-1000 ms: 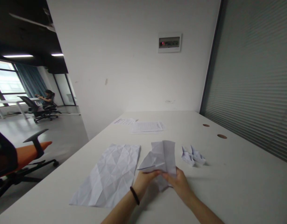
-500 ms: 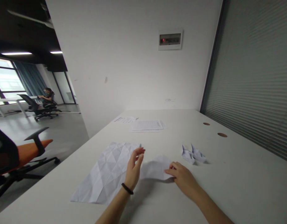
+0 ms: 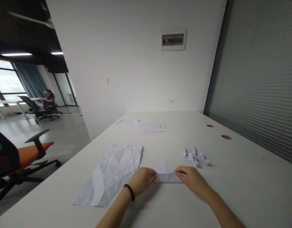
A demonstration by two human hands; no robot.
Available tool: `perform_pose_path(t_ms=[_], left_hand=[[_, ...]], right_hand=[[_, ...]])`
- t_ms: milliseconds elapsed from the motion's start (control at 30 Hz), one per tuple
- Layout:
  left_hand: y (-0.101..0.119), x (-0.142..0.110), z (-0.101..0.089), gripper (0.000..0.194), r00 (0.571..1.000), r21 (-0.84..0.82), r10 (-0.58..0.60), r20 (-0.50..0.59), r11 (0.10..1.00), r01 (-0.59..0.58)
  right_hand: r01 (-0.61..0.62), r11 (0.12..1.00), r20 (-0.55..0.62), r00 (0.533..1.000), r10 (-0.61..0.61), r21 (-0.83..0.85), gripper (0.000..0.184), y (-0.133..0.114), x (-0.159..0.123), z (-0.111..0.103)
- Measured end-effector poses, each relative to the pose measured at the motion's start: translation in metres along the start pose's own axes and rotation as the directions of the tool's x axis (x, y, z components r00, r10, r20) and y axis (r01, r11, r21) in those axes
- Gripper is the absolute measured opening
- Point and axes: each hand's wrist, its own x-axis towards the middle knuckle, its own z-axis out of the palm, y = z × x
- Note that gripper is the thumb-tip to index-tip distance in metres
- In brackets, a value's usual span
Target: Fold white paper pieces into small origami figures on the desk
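Observation:
A small sheet of white paper (image 3: pixel 167 178) lies in front of me with its near edge turned up into a strip, and its far part rises to a point. My left hand (image 3: pixel 143 179), with a dark band at the wrist, pinches the strip's left end between thumb and fingers. At the right end my right hand (image 3: pixel 191 179) pinches the same strip. Left of my left hand a larger creased white sheet (image 3: pixel 112 174) is spread on the table. Two folded paper figures (image 3: pixel 196 157) with pointed tips stand just beyond my right hand.
Printed sheets (image 3: pixel 149 127) lie toward the back of the white table (image 3: pixel 231 183). Two round holes (image 3: pixel 226 137) are near its right edge, beside a window with blinds (image 3: pixel 252 88). An orange chair (image 3: pixel 29 155) stands at the left. A person (image 3: pixel 49 96) sits far off.
My left hand has come down from above the paper and taken its left end. The near edge is now turned up, and my right hand has shifted slightly right.

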Motion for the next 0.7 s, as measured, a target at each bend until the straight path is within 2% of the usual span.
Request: perform_pose_path(t_ms=[100,200,300,467,700], left_hand=[[-0.002,0.0,-0.003,0.025,0.994,-0.02,-0.094,-0.062,0.996,0.092],[-0.005,0.001,0.0,0.028,0.99,-0.009,-0.098,-0.102,0.995,0.098],[-0.008,0.001,0.004,0.034,0.996,0.03,-0.044,-0.077,0.998,0.046],[-0.012,0.002,0.009,0.043,1.0,0.071,-0.018,0.014,0.997,0.017],[-0.012,0.002,0.013,0.046,1.0,0.056,-0.027,0.004,0.998,0.026]], right_hand=[[-0.035,0.999,-0.05,0.998,0.035,-0.001,0.023,0.002,0.0,0.0],[-0.057,0.998,-0.046,0.997,0.057,-0.015,0.022,0.006,0.001,0.001],[-0.043,0.998,-0.046,0.998,0.041,-0.043,0.019,0.012,0.001,0.004],[-0.002,0.981,-0.049,0.999,-0.008,-0.192,0.023,0.016,0.002,0.011],[0.025,0.979,0.004,1.0,-0.024,-0.204,0.026,0.007,-0.002,0.016]])
